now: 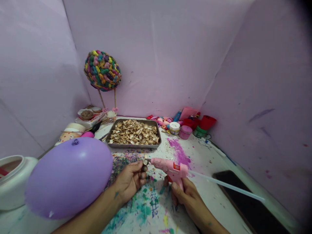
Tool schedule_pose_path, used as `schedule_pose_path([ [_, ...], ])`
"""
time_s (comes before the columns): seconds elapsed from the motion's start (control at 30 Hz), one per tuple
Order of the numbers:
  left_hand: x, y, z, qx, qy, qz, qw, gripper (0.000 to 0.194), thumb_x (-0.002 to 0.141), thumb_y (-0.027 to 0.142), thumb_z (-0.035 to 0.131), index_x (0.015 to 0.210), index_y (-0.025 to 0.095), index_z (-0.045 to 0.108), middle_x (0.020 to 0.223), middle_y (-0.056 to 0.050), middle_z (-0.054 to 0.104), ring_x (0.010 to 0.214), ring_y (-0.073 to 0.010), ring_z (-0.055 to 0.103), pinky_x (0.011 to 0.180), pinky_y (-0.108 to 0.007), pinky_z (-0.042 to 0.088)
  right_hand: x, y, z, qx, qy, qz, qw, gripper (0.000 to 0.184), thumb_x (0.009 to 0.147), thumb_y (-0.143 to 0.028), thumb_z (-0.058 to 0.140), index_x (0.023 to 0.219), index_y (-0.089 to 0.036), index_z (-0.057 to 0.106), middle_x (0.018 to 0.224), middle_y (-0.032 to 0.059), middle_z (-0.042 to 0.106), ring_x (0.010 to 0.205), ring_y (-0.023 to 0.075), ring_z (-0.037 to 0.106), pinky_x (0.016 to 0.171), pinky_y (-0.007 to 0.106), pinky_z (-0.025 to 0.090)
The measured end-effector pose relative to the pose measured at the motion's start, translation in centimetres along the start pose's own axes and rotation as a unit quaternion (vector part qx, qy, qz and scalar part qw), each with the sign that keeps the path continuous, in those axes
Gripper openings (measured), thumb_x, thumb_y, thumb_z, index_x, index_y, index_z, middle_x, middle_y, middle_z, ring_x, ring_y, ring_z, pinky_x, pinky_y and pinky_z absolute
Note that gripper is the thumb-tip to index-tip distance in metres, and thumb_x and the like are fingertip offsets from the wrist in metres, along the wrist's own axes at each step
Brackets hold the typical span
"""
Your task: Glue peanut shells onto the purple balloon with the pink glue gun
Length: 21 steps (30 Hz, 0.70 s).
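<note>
Pink plastic glue gun point(165, 165), head view: I am gripping it in the right hand point(184, 193), fingers curled around its handle, a long translucent glue stick point(226, 185) jutting from the rear. With the left hand point(131, 180) I am pinching a small pale shell piece point(145, 161) just at the nozzle point(149, 160); whether the two are touching, I cannot tell. Both hands are working above a white, paint-splattered table point(143, 209). Beyond, a rectangular metal tray point(134, 146) is holding broken tan shells point(134, 131); leftward, an oval purple balloon point(70, 177) is resting.

Pink glue gun point(168, 166), purple balloon point(70, 177), tan shells point(134, 131), paint-splotched white table point(143, 211)
</note>
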<state>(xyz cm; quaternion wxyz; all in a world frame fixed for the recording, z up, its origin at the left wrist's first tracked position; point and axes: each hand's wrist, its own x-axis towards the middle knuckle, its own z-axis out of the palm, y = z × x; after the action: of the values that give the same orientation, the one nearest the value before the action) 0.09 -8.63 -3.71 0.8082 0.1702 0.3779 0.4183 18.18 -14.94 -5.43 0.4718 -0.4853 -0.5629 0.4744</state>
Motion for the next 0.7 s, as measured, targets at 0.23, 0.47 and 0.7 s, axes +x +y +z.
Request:
schedule_pose_path([
  [0.23, -0.03, -0.11, -0.15, 0.002, -0.001, 0.000, 1.000, 0.010, 0.079, 0.009, 0.045, 0.071, 0.011, 0.051, 0.055, 0.001, 0.051, 0.039, -0.0058, 0.046, 0.036, -0.016, 0.034, -0.05, -0.05, 0.04, 0.006, 0.007, 0.011, 1.000, 0.037, 0.075, -0.052, 0.052, 0.080, -0.015, 0.055, 0.048, -0.0048, 0.044, 0.044, 0.0096, 0.039, 0.043, 0.021, 0.034],
  [0.47, 0.05, -0.17, -0.33, 0.005, -0.007, 0.003, 1.000, 0.010, 0.079, 0.009, 0.046, 0.071, 0.012, 0.051, 0.054, 0.001, 0.051, 0.038, -0.0059, 0.047, 0.036, -0.016, 0.034, -0.06, -0.50, 0.24, 0.006, 0.029, 0.018, 0.999, 0.036, 0.074, -0.051, 0.053, 0.075, -0.016, 0.054, 0.049, -0.0045, 0.046, 0.046, 0.0094, 0.039, 0.046, 0.022, 0.034],
  [0.7, 0.05, -0.34, -0.20, 0.011, -0.009, 0.010, 1.000, 0.010, 0.079, 0.009, 0.046, 0.070, 0.012, 0.051, 0.055, 0.002, 0.051, 0.039, -0.0057, 0.047, 0.036, -0.016, 0.034, -0.03, -0.33, 0.30, 0.000, 0.033, 0.009, 0.999, 0.036, 0.074, -0.052, 0.053, 0.074, -0.016, 0.054, 0.048, -0.0049, 0.045, 0.045, 0.0091, 0.038, 0.044, 0.021, 0.032],
])
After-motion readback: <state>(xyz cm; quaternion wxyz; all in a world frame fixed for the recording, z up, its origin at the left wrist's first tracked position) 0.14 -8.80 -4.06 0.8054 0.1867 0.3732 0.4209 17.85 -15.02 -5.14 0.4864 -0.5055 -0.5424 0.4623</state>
